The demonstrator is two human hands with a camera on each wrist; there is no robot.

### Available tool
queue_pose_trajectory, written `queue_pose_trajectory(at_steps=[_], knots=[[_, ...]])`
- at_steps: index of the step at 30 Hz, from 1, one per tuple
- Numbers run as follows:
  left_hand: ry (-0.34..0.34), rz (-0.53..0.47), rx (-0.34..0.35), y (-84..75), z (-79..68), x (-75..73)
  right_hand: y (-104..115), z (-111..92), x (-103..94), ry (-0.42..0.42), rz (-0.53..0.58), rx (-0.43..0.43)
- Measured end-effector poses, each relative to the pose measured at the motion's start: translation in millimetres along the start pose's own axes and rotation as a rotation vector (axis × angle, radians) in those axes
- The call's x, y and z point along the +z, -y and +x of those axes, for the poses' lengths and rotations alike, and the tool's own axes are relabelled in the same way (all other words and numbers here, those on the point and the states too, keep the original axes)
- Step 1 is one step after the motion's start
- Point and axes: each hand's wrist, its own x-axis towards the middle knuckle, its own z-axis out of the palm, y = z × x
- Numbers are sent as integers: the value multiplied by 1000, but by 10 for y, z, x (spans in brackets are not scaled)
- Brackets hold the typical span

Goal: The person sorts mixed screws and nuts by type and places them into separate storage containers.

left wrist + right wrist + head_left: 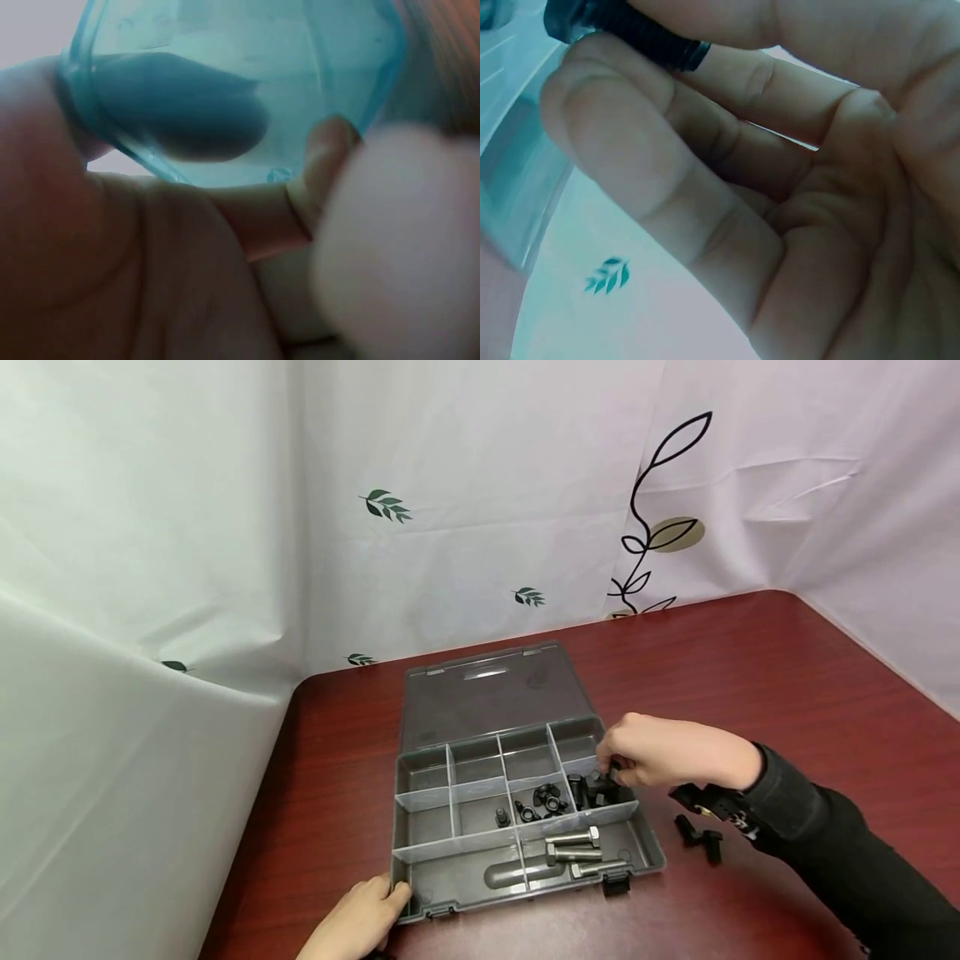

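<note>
An open grey compartment box (pixel 645 852) lies on the red-brown table. My right hand (pixel 611 770) hovers over its right middle compartment and pinches a black bolt (pixel 630 31) between thumb and fingers. More black bolts (pixel 596 792) lie in that compartment, with black nuts (pixel 546 800) in the one to its left. Silver bolts (pixel 576 852) lie in the front row. My left hand (pixel 375 906) grips the box's front left corner; the left wrist view shows that corner (pixel 225 82) close up against the palm.
Two loose black bolts (pixel 699 839) lie on the table right of the box, under my right wrist. The box lid (pixel 491 693) lies open flat behind it. White patterned curtains close off the back and left. The table edge runs close on the left.
</note>
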Motion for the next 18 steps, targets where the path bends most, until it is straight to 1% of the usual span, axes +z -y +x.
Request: queue_pose_trajectory(at_steps=[8, 14, 18], knots=[[2, 2, 11, 5, -5, -1, 123, 262, -35, 42, -9, -57], [-2, -4, -3, 5, -8, -8, 171, 377, -41, 40, -21, -93], [0, -11, -2, 6, -4, -4, 203, 435, -29, 53, -23, -96]])
